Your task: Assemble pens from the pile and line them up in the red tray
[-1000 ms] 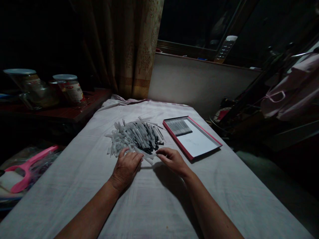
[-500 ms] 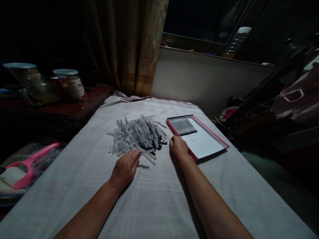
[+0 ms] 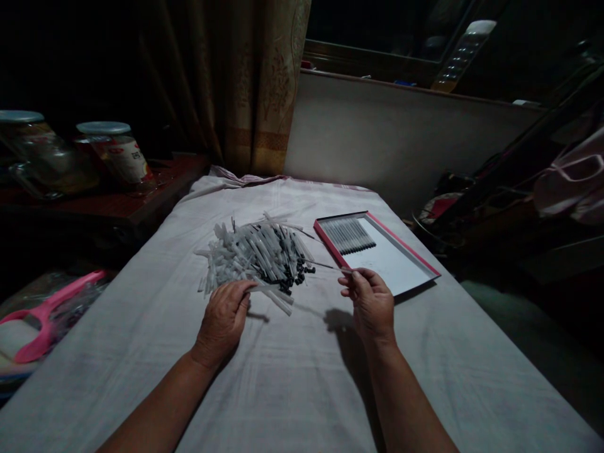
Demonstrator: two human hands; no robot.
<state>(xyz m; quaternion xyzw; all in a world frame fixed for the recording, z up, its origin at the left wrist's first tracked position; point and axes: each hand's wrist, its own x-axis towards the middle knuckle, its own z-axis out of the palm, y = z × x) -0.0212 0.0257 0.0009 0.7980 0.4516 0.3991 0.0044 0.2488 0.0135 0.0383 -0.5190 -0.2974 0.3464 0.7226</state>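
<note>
A heap of clear pen barrels with small black caps [image 3: 257,258] lies on the white cloth [image 3: 292,365]. My left hand [image 3: 223,318] rests at the heap's near edge, its fingers curled round one clear barrel. My right hand [image 3: 370,302] is raised just right of the heap and pinches a thin pen refill [image 3: 325,266] that points left toward the heap. A red-rimmed flat box [image 3: 377,251] lies beyond my right hand, with a row of dark refills [image 3: 348,236] at its far end.
Glass jars [image 3: 116,154] stand on a dark wooden shelf at the left. A pink-handled tool [image 3: 44,314] lies low at the left edge. A curtain [image 3: 250,88] hangs behind the table, and clutter with pink cloth [image 3: 570,182] sits at the right.
My right hand went from the heap's near edge to the box's corner, then came back toward me holding a thin refill. My left hand stayed at the heap.
</note>
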